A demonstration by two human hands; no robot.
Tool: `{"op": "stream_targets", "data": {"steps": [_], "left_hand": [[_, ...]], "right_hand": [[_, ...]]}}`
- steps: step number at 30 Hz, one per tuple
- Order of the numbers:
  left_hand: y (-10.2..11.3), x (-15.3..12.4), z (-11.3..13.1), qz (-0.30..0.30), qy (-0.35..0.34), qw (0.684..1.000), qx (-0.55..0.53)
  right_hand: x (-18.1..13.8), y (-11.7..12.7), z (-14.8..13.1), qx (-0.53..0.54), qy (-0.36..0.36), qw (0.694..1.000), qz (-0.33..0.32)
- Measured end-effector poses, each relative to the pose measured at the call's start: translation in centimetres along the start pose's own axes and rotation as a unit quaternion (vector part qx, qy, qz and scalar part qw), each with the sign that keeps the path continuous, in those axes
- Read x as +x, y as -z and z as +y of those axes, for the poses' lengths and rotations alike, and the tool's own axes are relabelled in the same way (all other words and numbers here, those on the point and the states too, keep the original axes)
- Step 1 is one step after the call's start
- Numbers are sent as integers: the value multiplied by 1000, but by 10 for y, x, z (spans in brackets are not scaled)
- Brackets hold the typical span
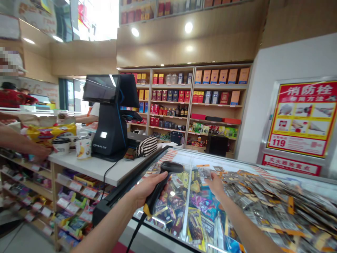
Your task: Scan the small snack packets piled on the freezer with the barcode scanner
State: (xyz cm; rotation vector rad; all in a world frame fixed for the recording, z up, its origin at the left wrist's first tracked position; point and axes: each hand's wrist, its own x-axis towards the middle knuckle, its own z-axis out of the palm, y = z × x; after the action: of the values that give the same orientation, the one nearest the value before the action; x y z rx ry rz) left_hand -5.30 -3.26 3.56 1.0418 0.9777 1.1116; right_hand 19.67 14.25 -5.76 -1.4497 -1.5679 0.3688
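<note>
Left hand (151,186) is closed round the handle of a black handheld barcode scanner (172,167), whose head points away to the far side; its cable (135,232) hangs toward the near edge. Right hand (217,186) pinches a small flat packet with an orange end (204,173), held just right of the scanner head. Hands are apart, both above the glass-topped display case (131,183), which shows bright wrapped goods under its lid. A broad heap of similar flat packets (263,200) lies loose over the right side of the glass, untouched by either hand. Progress, as judged: one packet is in hand near the scanner, and presenting it to the reader looks like the current step. No scan beam or reading is visible, so completion of this one cannot be confirmed. How many in the heap are done or left: cannot tell; no sorted division shows.
</note>
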Motion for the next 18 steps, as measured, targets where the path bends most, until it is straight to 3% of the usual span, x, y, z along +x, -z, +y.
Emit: {"op": "stream_targets", "data": {"steps": [11, 18], "left_hand": [[-11, 16, -7, -51, -18, 998, 18], [2, 9, 6, -13, -22, 999, 20]], "right_hand": [[5, -5, 8, -2, 9, 999, 38], [3, -3, 13, -33, -23, 999, 14]]}}
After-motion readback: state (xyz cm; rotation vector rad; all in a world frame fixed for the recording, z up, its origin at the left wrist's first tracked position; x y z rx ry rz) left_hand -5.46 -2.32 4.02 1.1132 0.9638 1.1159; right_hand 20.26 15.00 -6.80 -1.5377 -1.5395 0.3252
